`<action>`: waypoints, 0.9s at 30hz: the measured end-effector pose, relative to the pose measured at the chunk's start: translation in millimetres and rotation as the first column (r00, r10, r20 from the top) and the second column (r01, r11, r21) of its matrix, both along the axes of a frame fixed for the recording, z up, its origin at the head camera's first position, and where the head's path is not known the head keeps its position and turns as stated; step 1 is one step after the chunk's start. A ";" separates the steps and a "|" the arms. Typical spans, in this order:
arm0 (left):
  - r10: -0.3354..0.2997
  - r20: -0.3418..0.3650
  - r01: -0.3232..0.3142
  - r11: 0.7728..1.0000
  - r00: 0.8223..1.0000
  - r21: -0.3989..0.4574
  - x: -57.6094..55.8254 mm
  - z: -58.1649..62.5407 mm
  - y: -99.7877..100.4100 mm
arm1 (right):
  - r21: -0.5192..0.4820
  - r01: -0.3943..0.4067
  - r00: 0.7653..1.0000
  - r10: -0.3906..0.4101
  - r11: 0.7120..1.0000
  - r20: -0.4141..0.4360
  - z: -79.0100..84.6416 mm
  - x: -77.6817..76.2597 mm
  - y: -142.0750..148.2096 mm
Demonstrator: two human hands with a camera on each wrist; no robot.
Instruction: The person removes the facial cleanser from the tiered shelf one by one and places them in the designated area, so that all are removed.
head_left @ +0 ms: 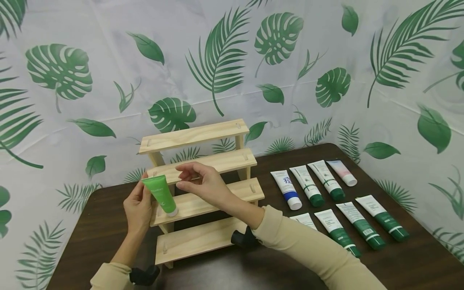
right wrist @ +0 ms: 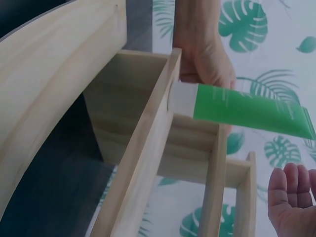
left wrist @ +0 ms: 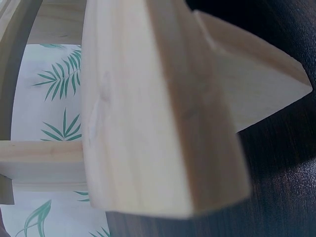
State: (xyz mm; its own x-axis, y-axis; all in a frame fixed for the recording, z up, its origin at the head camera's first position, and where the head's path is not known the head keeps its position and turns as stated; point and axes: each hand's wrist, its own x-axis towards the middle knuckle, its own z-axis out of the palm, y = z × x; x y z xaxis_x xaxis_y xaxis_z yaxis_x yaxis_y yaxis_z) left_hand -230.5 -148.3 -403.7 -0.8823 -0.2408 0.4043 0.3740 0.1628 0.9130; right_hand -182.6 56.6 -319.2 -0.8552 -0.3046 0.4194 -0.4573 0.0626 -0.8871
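A green squeeze tube (head_left: 160, 194) with a white cap stands cap down, leaning a little, at the left end of the wooden rack's second-lowest step (head_left: 232, 193). My left hand (head_left: 137, 207) holds it from the left, the fingers partly hidden behind it. To the right of the tube, my right hand (head_left: 206, 185) hovers over the steps with loosely bent fingers and nothing in them. The right wrist view shows the tube (right wrist: 247, 109) between both hands, its cap at the step's edge. Only the rack (left wrist: 138, 113) fills the left wrist view, without the hand.
Several white-and-green tubes (head_left: 382, 217) lie in two rows on the dark table (head_left: 101, 217), right of the rack. Among them are a white-and-blue tube (head_left: 286, 189) and a pink-and-blue one (head_left: 342, 172). A leaf-print cloth (head_left: 232, 92) hangs behind.
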 end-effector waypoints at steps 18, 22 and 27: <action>-0.006 0.021 0.006 1.000 1.000 0.004 0.3 1.9 0.1 | -0.026 -0.048 0.999 0.048 0.999 0.005 -2.6 -5.7 -22.3; -0.011 0.015 0.011 1.000 1.000 0.013 0.3 2.4 0.3 | -0.024 -0.036 0.999 0.036 0.999 0.015 -2.9 -6.6 -25.4; -0.016 0.009 0.016 1.000 1.000 0.013 0.5 2.2 -0.4 | -0.023 -0.026 0.999 0.026 0.999 0.021 -3.1 -7.3 -28.9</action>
State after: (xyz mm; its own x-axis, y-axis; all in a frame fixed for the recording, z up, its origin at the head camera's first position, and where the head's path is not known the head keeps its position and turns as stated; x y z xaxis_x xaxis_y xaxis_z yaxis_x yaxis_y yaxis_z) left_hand -230.0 -148.7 -401.5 -0.8899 -0.2316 0.3929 0.3677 0.1452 0.9185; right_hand -190.0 27.7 -322.3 -0.8560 -0.3175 0.4080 -0.4393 0.0310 -0.8978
